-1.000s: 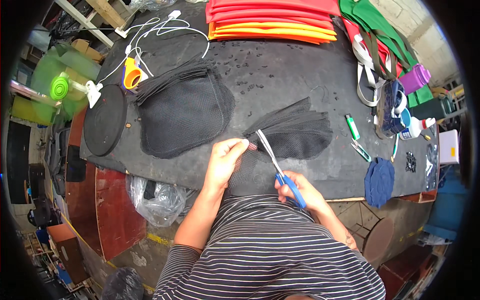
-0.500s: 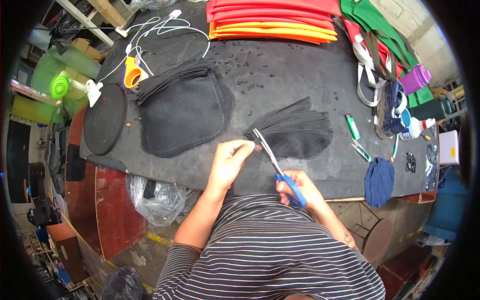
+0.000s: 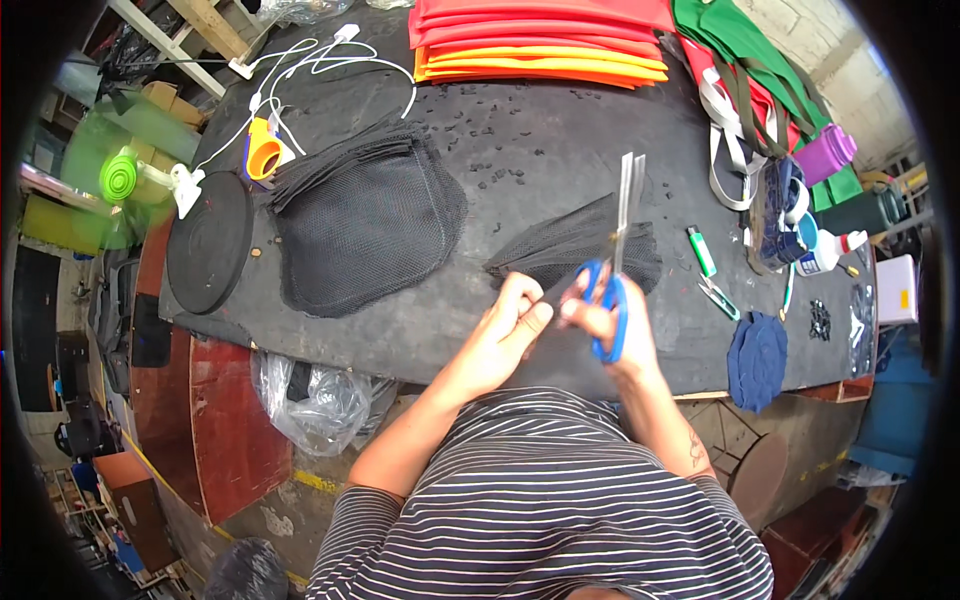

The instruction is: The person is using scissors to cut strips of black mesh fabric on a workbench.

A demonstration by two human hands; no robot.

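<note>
My right hand (image 3: pixel 625 335) grips a pair of blue-handled scissors (image 3: pixel 625 205), whose blades point away from me, above the right mesh pile. The fingers of my left hand (image 3: pixel 512 325) are pinched together on a bit of black mesh (image 3: pixel 558 296), mostly hidden by both hands. Just beyond my hands lies a fanned pile of black mesh pieces (image 3: pixel 575 240). A larger stack of black mesh pieces with rounded corners (image 3: pixel 365 235) rests to the left of it.
Red and orange folded fabric (image 3: pixel 540 45) is stacked at the far side. Small black scraps (image 3: pixel 490 130) are scattered mid-table. Toward the right are a green lighter (image 3: pixel 700 250), thread snips (image 3: pixel 718 297) and blue cloth (image 3: pixel 757 360). A round black disc (image 3: pixel 210 240) sits at left.
The scissors have moved away from the mesh and swung to point farther off, with my right hand raised. My left hand has shifted right, closer to my right hand.
</note>
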